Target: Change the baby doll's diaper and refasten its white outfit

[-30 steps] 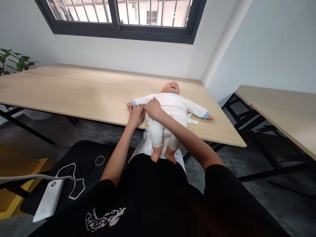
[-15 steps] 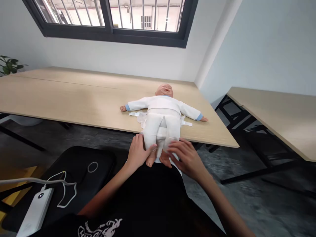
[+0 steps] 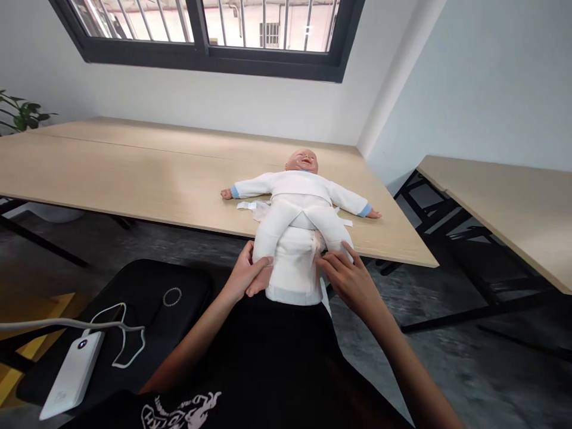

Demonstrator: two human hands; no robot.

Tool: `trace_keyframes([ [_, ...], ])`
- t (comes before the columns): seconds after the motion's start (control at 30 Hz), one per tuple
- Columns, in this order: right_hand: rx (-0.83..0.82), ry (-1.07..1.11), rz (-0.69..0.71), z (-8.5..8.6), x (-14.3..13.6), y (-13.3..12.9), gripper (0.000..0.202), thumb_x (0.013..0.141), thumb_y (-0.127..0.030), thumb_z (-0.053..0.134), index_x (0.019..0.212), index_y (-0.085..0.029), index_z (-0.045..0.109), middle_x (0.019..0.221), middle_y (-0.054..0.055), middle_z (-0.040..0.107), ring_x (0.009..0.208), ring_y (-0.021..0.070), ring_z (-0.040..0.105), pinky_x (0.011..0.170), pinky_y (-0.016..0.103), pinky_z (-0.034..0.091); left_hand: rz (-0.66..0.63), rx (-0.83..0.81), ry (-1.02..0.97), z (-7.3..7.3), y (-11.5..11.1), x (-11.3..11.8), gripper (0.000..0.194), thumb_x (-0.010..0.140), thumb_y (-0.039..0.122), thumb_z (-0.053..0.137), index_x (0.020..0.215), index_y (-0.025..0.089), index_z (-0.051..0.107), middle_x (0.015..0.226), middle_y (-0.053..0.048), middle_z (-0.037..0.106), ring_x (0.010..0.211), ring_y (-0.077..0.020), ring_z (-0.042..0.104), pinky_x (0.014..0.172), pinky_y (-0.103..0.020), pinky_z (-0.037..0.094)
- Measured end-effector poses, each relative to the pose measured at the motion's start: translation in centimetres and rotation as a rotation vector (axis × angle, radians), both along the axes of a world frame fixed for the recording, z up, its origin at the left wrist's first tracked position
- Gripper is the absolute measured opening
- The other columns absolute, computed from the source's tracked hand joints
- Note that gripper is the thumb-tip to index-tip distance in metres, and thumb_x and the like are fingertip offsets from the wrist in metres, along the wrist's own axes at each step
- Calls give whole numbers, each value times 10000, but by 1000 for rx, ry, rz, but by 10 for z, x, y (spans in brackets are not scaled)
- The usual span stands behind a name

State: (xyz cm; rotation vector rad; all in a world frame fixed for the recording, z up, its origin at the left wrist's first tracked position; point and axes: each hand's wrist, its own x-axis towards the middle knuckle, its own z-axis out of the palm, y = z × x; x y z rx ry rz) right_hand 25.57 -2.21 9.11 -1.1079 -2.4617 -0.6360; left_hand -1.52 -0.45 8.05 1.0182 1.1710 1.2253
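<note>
Over at 4 o'clock, the right hand [image 3: 351, 275] and the leg above it hide 1 of the doll's [image 3: 295, 183] feet! Up at 11, the window [image 3: 201, 52] runs off the top; at 10, the plant [image 3: 27, 115] leaves the left edge. The shirt print [image 3: 181, 411], 7 o'clock, is cut off below.

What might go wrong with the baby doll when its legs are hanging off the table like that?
The baby doll might slide off if pulled, since its legs reach past the edge of the table. The diaper could get tugged crooked, because its loose flap hangs between the legs, near the right hand. Its side tab, lying open on the tabletop, might fold or catch on something.
</note>
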Motion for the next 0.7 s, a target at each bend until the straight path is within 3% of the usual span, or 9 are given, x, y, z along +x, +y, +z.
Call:
trace_keyframes([
  [0.1,-10,32,13,-9,-5,-3,516,977,-31,429,1437,-211,579,1380,139,650,1306,272,608,1302,601,300,-14,-141,-249,13,-1,-2,479,609,307,852,1027,179,655,947,-26,720,824,-164,662,740,-234,524],
  [0.17,-8,138,43,-15,-11,-5,553,989,-60,427,1496,-259,530,1486,139,579,1404,277,543,1295,624,300,-27,-212,-350,20,0,-3,457,592,299,856,997,169,687,934,-39,739,799,-170,680,724,-238,546],
  [0.3,-86,390,240,-7,-22,-2,300,1023,-232,492,1270,-265,660,1345,92,685,1367,257,582,1296,590,306,-68,-251,-411,29,2,-6,387,584,261,849,928,159,703,873,-46,747,766,-175,689,719,-247,571],
  [0.37,-149,471,315,7,-28,7,211,1019,-305,522,1132,-253,692,1198,66,746,1257,238,650,1294,557,306,-101,-240,-409,32,3,-8,395,585,250,855,937,161,699,837,-41,741,733,-172,683,678,-242,566],
  [0.47,-249,521,323,40,-39,31,240,1004,-318,493,1026,-224,713,1063,62,768,1056,220,707,1223,522,390,-143,-218,-393,33,5,-8,447,608,295,860,989,172,662,802,-34,726,669,-178,676,622,-262,565],
  [0.6,-544,539,255,94,-51,74,405,993,-510,529,856,-180,719,868,67,738,844,232,671,961,440,539,-162,-182,-371,26,8,-4,535,601,292,843,1054,192,578,800,-4,694,647,-199,694,620,-313,591],
  [0.63,-622,578,215,106,-53,87,434,972,-560,570,847,-174,723,839,62,726,812,229,656,886,405,548,-158,-174,-356,23,9,-2,535,601,281,838,1050,191,562,790,7,680,630,-187,687,607,-301,582],
  [0.7,-684,695,188,124,-56,113,348,946,-500,635,936,-168,736,959,66,750,910,240,667,911,381,536,-155,-161,-321,19,10,0,521,619,288,824,1043,186,540,778,19,661,600,-163,667,585,-275,560],
])
